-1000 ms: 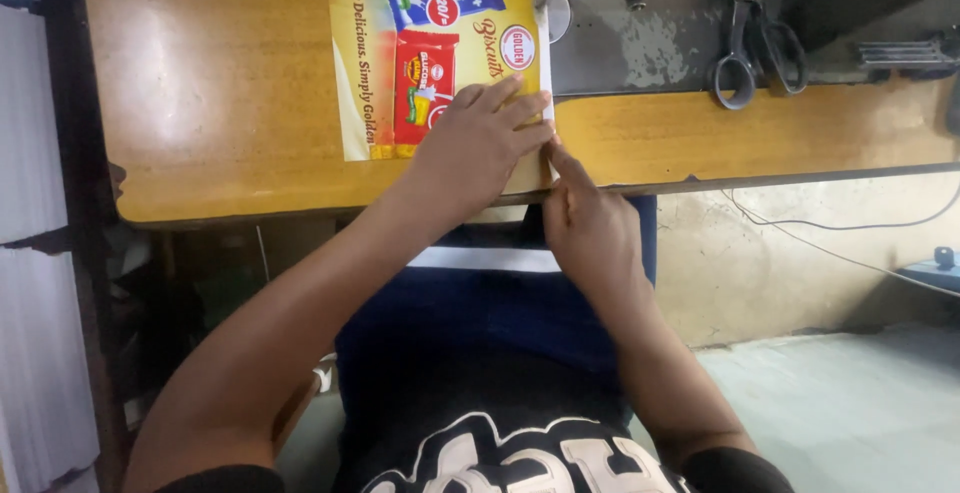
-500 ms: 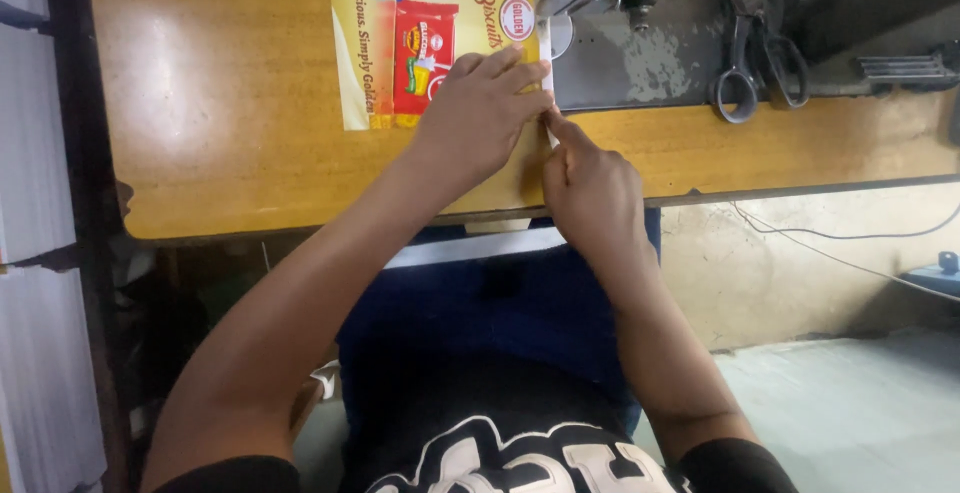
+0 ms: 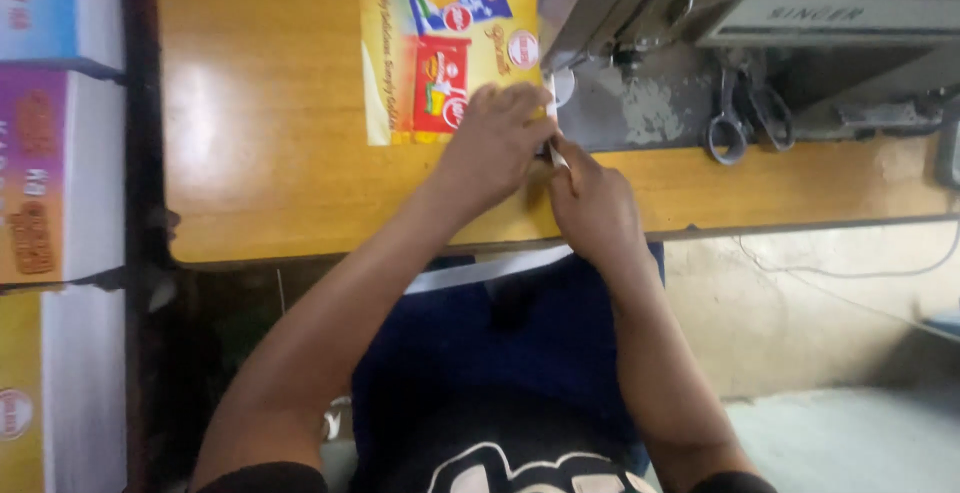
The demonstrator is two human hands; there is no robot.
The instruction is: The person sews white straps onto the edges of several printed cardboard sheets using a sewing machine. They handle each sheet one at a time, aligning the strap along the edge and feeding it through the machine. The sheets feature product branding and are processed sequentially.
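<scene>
The near end of the printed yellow sheet (image 3: pixel 440 63) is hidden under my left hand (image 3: pixel 495 148), and its far end is cut off by the top of the frame. Its right edge disappears under the grey sewing machine (image 3: pixel 640 3), so I cannot see the needle. The sheet lies flat on the wooden table (image 3: pixel 260 133), long axis running 12 to 6 o'clock. My left hand presses palm-down on its near right corner, fingers spread flat, gripping nothing. My right hand (image 3: pixel 590 198), at 4 o'clock from the left and touching it, pinches a thin white strip (image 3: pixel 555 153) at the sheet's edge. Scissors (image 3: pixel 745 118) lie at 3 o'clock, well apart.
</scene>
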